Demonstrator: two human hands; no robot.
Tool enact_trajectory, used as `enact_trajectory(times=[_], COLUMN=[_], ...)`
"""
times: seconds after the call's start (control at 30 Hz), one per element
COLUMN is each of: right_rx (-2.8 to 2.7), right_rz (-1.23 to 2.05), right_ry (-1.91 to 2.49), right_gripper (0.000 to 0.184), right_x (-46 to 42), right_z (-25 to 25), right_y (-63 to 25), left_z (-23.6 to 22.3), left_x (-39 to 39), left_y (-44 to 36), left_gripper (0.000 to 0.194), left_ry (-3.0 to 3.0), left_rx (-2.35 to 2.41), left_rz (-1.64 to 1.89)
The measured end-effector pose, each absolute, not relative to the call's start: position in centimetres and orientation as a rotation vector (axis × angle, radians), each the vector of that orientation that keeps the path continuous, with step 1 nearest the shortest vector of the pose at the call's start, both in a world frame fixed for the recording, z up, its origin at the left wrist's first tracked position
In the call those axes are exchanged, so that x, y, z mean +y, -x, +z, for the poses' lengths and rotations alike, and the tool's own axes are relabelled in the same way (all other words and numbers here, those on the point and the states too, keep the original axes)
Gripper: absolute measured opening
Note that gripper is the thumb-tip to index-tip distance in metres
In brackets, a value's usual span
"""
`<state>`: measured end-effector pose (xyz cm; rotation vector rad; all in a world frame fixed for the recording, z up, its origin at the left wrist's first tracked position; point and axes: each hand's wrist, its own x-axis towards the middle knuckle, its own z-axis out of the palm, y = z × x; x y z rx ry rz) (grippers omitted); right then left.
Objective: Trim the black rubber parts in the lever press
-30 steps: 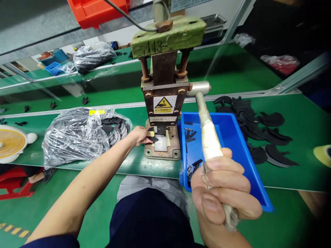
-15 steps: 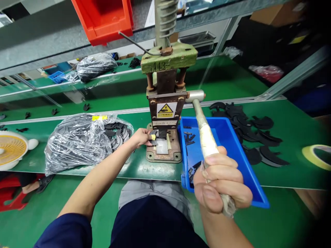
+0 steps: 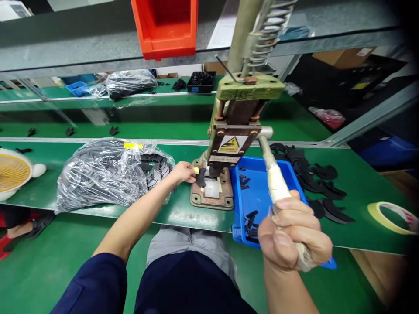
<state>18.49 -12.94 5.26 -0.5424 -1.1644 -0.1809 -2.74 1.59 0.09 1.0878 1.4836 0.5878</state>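
A hand press (image 3: 231,141) with a green top plate and a yellow warning label stands on the bench in front of me. My right hand (image 3: 294,233) is wrapped round its tape-covered lever (image 3: 276,181). At the left side of the press base (image 3: 212,201), my left hand (image 3: 185,172) pinches a black curved plastic part (image 3: 200,178), one fingertip covered in yellow. The part lies under the press head, beside a pale plate (image 3: 211,188); its far end is partly hidden by the head.
Left of the press lies a clear bag (image 3: 101,174) of black curved parts. A blue bin (image 3: 262,196) with small black pieces stands to the right, beside a pile of curved parts (image 3: 304,170) and a tape roll (image 3: 391,218). A red bin (image 3: 166,30) overhangs from the shelf.
My view has shifted, so the press appears further right and more tilted. The black part in my left hand shows more plainly at the base. My right hand keeps its grip on the lever.
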Motion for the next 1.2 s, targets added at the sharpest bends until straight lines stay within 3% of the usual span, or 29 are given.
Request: enact_trajectory(times=[0.13,0.33,0.47,0.67,0.83,0.97,1.07,1.2], right_rx=[-1.159,-1.136,-1.141,-1.143,-1.143,-1.112,-1.116,-1.120], right_rz=[-0.214,-0.233,-0.247,-0.235,-0.186,-0.190,-0.185,-0.183], right_ry=[0.504,0.462,0.452,0.469,0.501,0.474,0.458,0.483], right_gripper=[0.032,0.033,0.035,0.037,0.034,0.034,0.035,0.035], right_x=[-12.5,-12.0,-11.9,-12.1,-12.7,-12.6,-12.5,-12.6], right_z=[5.1,4.8,4.8,5.0,5.1,5.1,5.1,5.1], right_y=[-18.8,-18.8,-18.8,-18.8,-18.7,-18.5,-18.5,-18.5], left_z=[0.1,0.5,0.4,-0.2,0.1,0.5,0.7,1.1], left_x=[1.4,-2.2,-4.6,-5.4,-4.9,-4.8,-5.2,-5.9], left_y=[7.7,14.3,14.9,13.4,14.0,14.5,14.0,12.8], left_gripper=[0.003,0.023,0.026,0.022,0.019,0.010,0.030,0.053], left_ry=[-1.409,-2.146,-2.387,-2.505,-2.325,-1.594,-1.129,-0.933], left_rx=[1.678,1.744,1.710,1.720,1.782,1.716,1.479,1.336], left_rz=[0.631,0.201,-0.071,-0.148,0.192,0.705,0.934,0.979])
